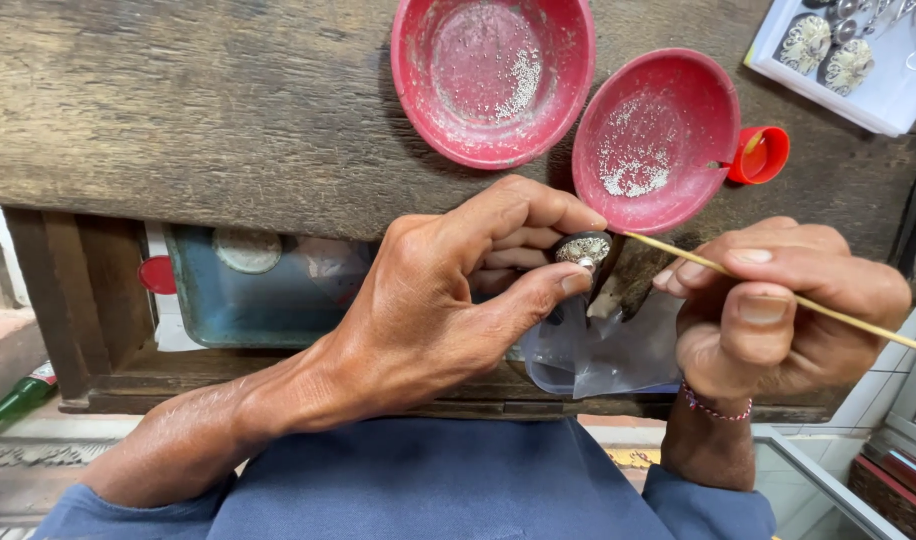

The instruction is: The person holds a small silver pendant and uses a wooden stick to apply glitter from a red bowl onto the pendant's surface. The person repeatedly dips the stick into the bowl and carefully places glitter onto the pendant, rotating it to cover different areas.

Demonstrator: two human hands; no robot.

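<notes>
Head view, looking down over a worn wooden surface (228, 110).

Left hand (448, 290): closed in a pinch, thumb and fingertips (568, 283) clamped on a small round silver filigree piece (584, 249). The piece sits at the front edge of the surface, just below the nearer red bowl (656, 138), its ornamented face turned up.

Right hand (778, 305): closed around a thin wooden stick (778, 293), gripped pen-fashion between thumb and forefinger. The stick slants up and to the left; its tip lies just beside the filigree piece, on the side toward the right hand. Whether it actually touches cannot be made out. A beaded thread bracelet (716, 407) on this wrist.

A clear plastic sheet or bag (598, 355) hangs below the two hands.

On the surface: two shallow red bowls side by side, the farther one (493, 75) to the left, both holding a dusting of fine pale granules. A small red cap (760, 155) touches the rim of the nearer bowl. A white tray (878, 95) at the upper right corner holds more silver ornaments (826, 52).

Below the surface: an open drawer with a blue-grey tin tray (238, 310). A green bottle (18, 398) lies on the floor, far left. Blue sleeves (418, 490) at the bottom edge.
</notes>
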